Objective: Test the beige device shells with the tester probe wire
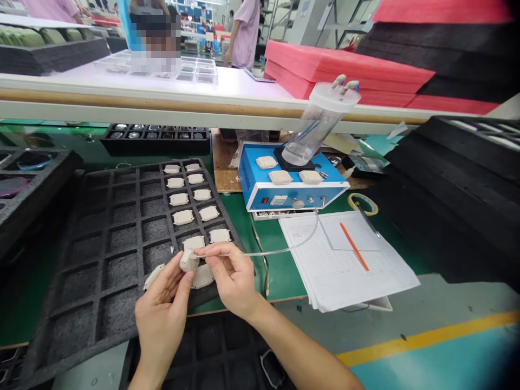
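My left hand [164, 306] is closed on a small beige casing [188, 262], tilted up on its edge between thumb and fingers. Pinched in my right hand [233, 273] is the end of a thin transparent tube [280, 252], its tip touching or close to the casing. The tube runs back to the front of a blue box-shaped machine [260, 190]. Under both hands lies a black foam tray [103, 290], with similar beige casings [183, 217] in its two right-hand columns. Another casing [153, 276] lies in the tray beside my left hand.
Several casings [280, 177] and a transparent cylinder [306, 127] stand on the machine. Right of it are papers [325, 284], an orange stick [354, 246], a pen [368, 219] and a tape roll [374, 205]. Black foam stacks [442, 195] flank the right; a shelf [244, 116] crosses behind, with people beyond.
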Available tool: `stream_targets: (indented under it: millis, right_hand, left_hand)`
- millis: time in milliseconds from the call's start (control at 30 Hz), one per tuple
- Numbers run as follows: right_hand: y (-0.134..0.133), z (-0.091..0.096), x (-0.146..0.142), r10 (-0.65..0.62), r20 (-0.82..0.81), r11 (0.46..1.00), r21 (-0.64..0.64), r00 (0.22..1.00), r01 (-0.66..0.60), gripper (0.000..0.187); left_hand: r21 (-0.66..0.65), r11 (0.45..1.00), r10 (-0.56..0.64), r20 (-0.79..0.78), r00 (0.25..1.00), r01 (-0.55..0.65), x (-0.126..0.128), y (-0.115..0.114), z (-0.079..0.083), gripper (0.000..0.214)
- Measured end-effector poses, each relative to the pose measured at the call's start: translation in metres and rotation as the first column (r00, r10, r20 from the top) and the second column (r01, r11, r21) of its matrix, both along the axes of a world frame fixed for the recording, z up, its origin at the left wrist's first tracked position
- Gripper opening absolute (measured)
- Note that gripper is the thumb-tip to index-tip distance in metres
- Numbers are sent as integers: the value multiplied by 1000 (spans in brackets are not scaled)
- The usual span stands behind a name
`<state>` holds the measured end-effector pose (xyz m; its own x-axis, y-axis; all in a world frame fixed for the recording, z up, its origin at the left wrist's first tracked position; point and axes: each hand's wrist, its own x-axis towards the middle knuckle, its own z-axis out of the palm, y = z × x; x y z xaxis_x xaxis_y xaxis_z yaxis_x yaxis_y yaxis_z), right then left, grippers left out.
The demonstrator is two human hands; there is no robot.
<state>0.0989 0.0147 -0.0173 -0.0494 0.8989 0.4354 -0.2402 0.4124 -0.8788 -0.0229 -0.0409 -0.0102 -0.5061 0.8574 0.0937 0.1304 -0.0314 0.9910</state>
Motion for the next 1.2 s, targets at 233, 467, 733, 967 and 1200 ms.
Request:
stream_targets:
  millis: [233, 467, 733, 967, 1200]
  right_hand:
    - [0, -1, 0, -2, 6, 1000, 11, 1000, 2, 10]
    - [0, -2, 0, 10, -15, 1000, 17, 1000, -10, 8]
    - [0, -3, -1, 19, -38, 1000, 22, 999, -18, 9]
    - [0, -4, 0, 33, -55, 999, 16, 998, -32, 11]
    - [0, -2, 0, 34, -49, 999, 12, 998, -34, 12]
  left_hand:
    - [25, 1000, -5, 2, 1000, 5, 0, 0, -1, 48]
    - [48, 999, -13, 3, 1000, 12, 0, 0, -1, 45]
    - [58, 998, -16, 2, 1000, 16, 1, 1, 1, 44]
    - [58, 998, -3, -12, 1000, 4, 0, 1, 0, 43]
    - [68, 998, -13, 4, 1000, 13, 1, 1, -1, 42]
